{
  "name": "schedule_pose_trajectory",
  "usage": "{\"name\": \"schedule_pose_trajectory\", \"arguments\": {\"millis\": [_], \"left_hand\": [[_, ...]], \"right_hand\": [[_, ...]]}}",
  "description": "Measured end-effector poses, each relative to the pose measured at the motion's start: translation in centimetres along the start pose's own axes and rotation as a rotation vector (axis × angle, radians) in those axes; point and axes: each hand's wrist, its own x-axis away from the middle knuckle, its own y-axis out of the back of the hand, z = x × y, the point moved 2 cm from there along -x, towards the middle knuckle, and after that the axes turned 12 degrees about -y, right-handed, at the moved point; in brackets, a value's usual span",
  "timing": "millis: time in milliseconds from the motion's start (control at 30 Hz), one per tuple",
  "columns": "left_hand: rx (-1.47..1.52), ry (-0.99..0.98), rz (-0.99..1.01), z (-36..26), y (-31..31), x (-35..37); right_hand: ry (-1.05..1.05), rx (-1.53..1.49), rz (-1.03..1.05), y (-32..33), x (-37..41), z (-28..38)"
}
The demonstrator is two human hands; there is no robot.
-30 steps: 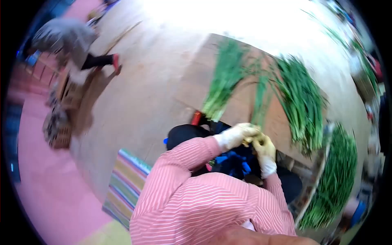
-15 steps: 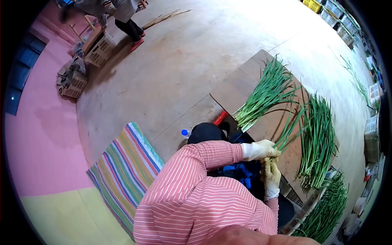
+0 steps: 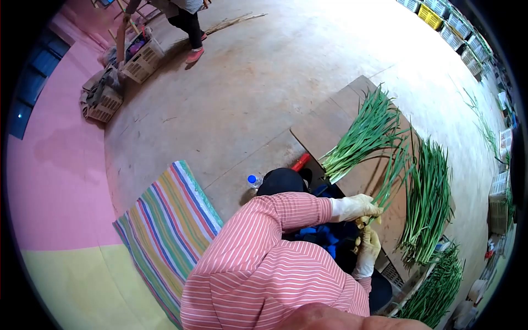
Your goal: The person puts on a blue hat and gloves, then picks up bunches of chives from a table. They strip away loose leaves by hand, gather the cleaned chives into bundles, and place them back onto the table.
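Both my hands wear pale gloves. My left hand [image 3: 364, 207] is closed round a few garlic chives [image 3: 391, 179], long green leaves that point away over the board. Just below it, my right hand [image 3: 369, 242] has curled fingers close to the stalks' lower ends; what it pinches, if anything, is hidden. Yellowish bits show between the hands. On the brown board [image 3: 341, 118] lie a smaller bunch of chives [image 3: 363, 135] and a larger pile of chives [image 3: 426, 201]. More greens [image 3: 437, 289] fill a crate at the lower right.
A striped mat [image 3: 168, 236] lies on the floor at left. A blue-capped bottle [image 3: 253, 180] and a red object [image 3: 300, 161] are near my knee. Another person [image 3: 190, 27] stands at the back beside filled baskets [image 3: 144, 61]. Stacked crates [image 3: 452, 37] line the right side.
My right hand has moved down, slightly apart from my left, which still holds the chives. The other person's legs have shifted. The whole view has moved slightly.
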Motion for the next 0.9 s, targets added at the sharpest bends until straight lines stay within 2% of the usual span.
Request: {"name": "schedule_pose_trajectory", "arguments": {"millis": [133,200,233,267,333,367,467,533,633,800,867,900], "left_hand": [[-0.049,0.017,-0.04,-1.2,-0.5,0.7],[-0.045,-0.031,0.0,-0.9,0.2,-0.1],[-0.017,-0.051,-0.012,-0.8,0.5,-0.8],[0.01,-0.073,-0.025,-1.1,0.7,-1.1],[0.007,-0.082,-0.013,-1.0,0.9,-1.3],[-0.007,-0.063,0.004,-0.6,0.9,-1.3],[-0.046,-0.043,0.033,0.0,0.5,-1.0],[-0.07,-0.041,0.047,-0.1,0.3,-0.6],[-0.032,0.013,0.06,0.2,0.1,-0.5],[-0.079,0.054,0.046,1.4,0.0,-0.4],[-0.15,0.033,0.055,1.9,0.2,-0.7],[-0.173,0.053,0.046,1.7,0.0,-0.4]], "right_hand": [[-0.031,0.062,-0.017,0.2,0.3,-0.5],[-0.081,0.089,0.042,-0.4,1.0,-0.4],[-0.12,0.075,0.068,-0.4,1.1,-1.2],[-0.069,-0.025,0.08,-0.6,0.7,-2.9],[-0.253,0.071,0.159,0.0,0.4,-5.0],[-0.275,0.256,0.113,0.0,-0.1,-5.6],[-0.268,0.236,0.043,0.4,0.8,-4.3],[-0.123,0.063,0.014,1.2,0.8,-3.6],[0.005,0.035,0.019,1.5,1.5,-0.6],[-0.031,0.013,0.12,0.0,0.3,0.1],[-0.073,0.111,0.087,-0.9,0.6,0.5],[-0.1,0.065,0.056,-1.3,0.8,0.7]]}}
